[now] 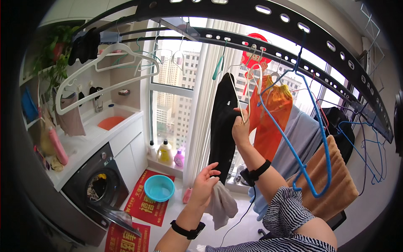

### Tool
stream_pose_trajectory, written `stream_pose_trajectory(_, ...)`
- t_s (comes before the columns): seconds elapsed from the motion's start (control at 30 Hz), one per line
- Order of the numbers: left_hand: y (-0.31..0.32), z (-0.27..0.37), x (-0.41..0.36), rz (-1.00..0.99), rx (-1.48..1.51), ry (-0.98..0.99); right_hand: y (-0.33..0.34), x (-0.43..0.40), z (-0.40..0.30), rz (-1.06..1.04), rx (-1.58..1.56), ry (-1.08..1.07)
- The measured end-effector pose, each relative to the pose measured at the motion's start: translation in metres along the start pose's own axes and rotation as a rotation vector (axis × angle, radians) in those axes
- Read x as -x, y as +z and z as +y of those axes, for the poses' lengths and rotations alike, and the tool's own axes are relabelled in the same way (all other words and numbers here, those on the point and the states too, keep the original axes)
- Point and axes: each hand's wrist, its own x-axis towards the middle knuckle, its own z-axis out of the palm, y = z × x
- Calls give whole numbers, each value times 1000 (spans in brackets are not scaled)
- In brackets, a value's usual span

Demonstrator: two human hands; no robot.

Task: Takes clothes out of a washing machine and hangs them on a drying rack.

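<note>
My right hand is raised at the centre, its fingers closed round the narrow end of a white hanger that hangs from the black rack. A black garment hangs just beside this hand and touches its fingers. Lower down, my left hand has its thumb and fingers spread near the garment's lower end. A light grey cloth hangs right against that hand; whether the hand grips it is hidden. To the right of my right hand hangs an orange garment.
A blue hanger dangles close on the right, before a brown towel and a grey-blue towel. At left are a white hanger, a sink counter and a washing machine with its door open. A turquoise basin stands on a red mat.
</note>
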Motion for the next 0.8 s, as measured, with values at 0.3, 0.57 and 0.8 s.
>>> stream_pose_trajectory(0.3, -46, 19, -20, 11, -13, -16, 24, -56, 55, 55, 73, -136)
stream_pose_trajectory(0.57, -99, 42, -30, 118, -39, -39, 61, -61, 77, 50, 159, -40)
stream_pose_trajectory(0.8, -117, 53, -23, 111, -53, -49, 67, -71, 110, 43, 235, -104)
